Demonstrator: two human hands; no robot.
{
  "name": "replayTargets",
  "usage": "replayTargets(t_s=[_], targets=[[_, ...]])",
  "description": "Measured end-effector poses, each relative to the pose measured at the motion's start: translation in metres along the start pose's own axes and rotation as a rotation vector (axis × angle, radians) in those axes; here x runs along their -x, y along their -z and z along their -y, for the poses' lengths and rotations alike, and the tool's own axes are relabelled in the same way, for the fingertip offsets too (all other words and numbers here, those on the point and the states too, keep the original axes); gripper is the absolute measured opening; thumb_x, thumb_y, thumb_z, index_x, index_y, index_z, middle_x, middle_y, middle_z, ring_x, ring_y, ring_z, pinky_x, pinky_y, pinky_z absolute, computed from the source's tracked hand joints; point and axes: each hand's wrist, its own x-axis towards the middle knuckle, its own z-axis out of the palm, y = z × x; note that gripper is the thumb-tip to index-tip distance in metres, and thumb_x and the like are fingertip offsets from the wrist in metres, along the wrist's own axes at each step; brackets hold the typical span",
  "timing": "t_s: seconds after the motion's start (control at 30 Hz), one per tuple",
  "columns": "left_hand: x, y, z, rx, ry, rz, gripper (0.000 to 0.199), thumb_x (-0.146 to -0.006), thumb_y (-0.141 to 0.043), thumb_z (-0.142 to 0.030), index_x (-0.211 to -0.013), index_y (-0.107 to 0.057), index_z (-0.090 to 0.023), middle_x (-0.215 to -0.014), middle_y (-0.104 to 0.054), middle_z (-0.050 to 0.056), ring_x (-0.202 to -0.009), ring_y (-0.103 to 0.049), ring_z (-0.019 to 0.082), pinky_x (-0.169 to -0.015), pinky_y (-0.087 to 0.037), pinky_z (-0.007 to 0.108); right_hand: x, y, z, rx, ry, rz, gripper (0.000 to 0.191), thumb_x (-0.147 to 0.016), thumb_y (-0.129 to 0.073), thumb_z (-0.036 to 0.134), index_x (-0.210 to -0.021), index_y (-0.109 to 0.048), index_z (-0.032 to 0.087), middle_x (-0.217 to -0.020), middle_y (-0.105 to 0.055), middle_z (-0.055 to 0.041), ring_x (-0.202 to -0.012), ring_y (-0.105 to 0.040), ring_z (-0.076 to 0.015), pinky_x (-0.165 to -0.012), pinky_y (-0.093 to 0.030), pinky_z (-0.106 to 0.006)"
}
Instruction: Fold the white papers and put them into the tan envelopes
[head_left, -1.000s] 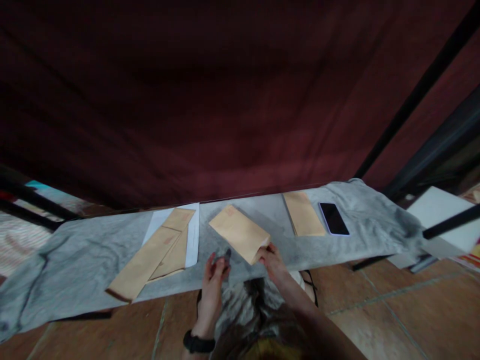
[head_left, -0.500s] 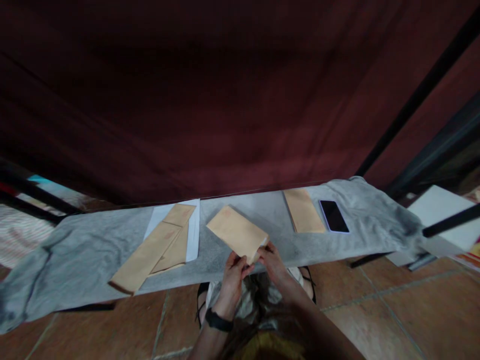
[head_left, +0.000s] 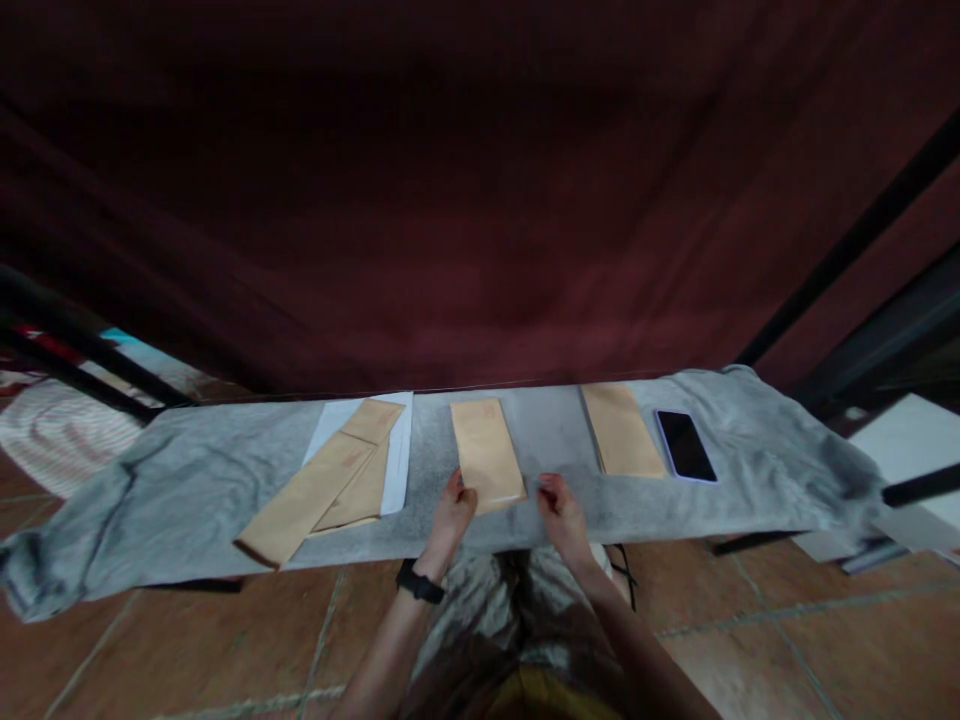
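Has the middle envelope (head_left: 487,450) flat on the grey cloth (head_left: 551,430), straight ahead of the lap, short end nearest. Pinches its near left corner with the left hand (head_left: 454,508), thumb on top. Holds the right hand (head_left: 561,512) just beside the near right corner, apart from the paper, fingers curled in narrow. Shows, farther right, the flat brown envelopes (head_left: 622,432), then, just beside them, a phone (head_left: 685,445), screen up. Shows, on the left side, the overlapping brown envelopes (head_left: 311,495), fanned partly across white paper (head_left: 400,460). Wears a black wristband (head_left: 420,582) on the left wrist. Includes tiled floor (head_left: 375,640) below and a dark red curtain (head_left: 480,250) beyond the cloth.
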Motion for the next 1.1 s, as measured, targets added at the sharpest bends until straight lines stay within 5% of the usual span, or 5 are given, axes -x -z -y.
replayTargets(t_s=[0.2, 0.37, 0.47, 0.67, 1.1], targets=[[-0.008, 0.007, 0.014, -0.374, -0.159, -0.051, 0.046, -0.076, -0.052, -0.006, -0.120, -0.064, -0.016, -0.112, -0.068, 0.009, -0.118, -0.058, 0.027, -0.107, -0.042, 0.039, -0.001, -0.006, 0.000, 0.420, 0.422, 0.201, 0.030, -0.093, -0.052, 0.024, -0.117, -0.070, 0.028, -0.127, -0.068, -0.0075, -0.124, -0.057, -0.0271, -0.111, -0.042, -0.049], [0.001, 0.006, 0.026, -0.673, -0.224, -0.111, 0.055, -0.086, -0.045, -0.006, -0.141, -0.051, -0.011, -0.124, -0.060, 0.015, -0.107, -0.064, 0.024, -0.095, -0.051, 0.035, -0.004, -0.018, -0.006, 0.697, 0.640, 0.379, 0.036, -0.096, -0.050, 0.017, -0.128, -0.065, 0.026, -0.138, -0.064, -0.0052, -0.131, -0.054, -0.0228, -0.112, -0.043, -0.044], [0.005, 0.005, 0.026, -0.948, -0.333, -0.152, 0.056, -0.089, -0.046, -0.007, -0.144, -0.049, -0.016, -0.127, -0.060, 0.014, -0.104, -0.066, 0.023, -0.091, -0.053, 0.035, -0.006, -0.019, -0.010, 0.794, 0.675, 0.367, 0.037, -0.094, -0.054, 0.015, -0.127, -0.065, 0.027, -0.137, -0.065, -0.0041, -0.127, -0.058, -0.0213, -0.107, -0.047, -0.041], [-0.025, -0.026, 0.023, -1.190, -0.691, -0.015, 0.047, -0.101, -0.045, -0.026, -0.147, -0.047, -0.020, -0.155, -0.045, 0.014, -0.144, -0.040, 0.028, -0.115, -0.040, 0.047, -0.004, -0.022, -0.016, 0.855, 0.680, 0.300, 0.032, -0.094, -0.055, 0.015, -0.119, -0.068, 0.028, -0.132, -0.068, -0.0034, -0.122, -0.061, -0.0234, -0.104, -0.048, -0.043], [-0.137, -0.058, 0.017, -1.308, -0.592, 0.089, 0.066, -0.103, -0.027, -0.057, -0.157, -0.035, -0.022, -0.164, -0.036, 0.010, -0.155, -0.022, 0.030, -0.124, -0.019, 0.057, -0.003, -0.021, -0.010, 0.799, 0.698, 0.332, 0.033, -0.101, -0.045, 0.017, -0.127, -0.063, 0.026, -0.134, -0.066, -0.0076, -0.124, -0.059, -0.0239, -0.101, -0.050, -0.043]])
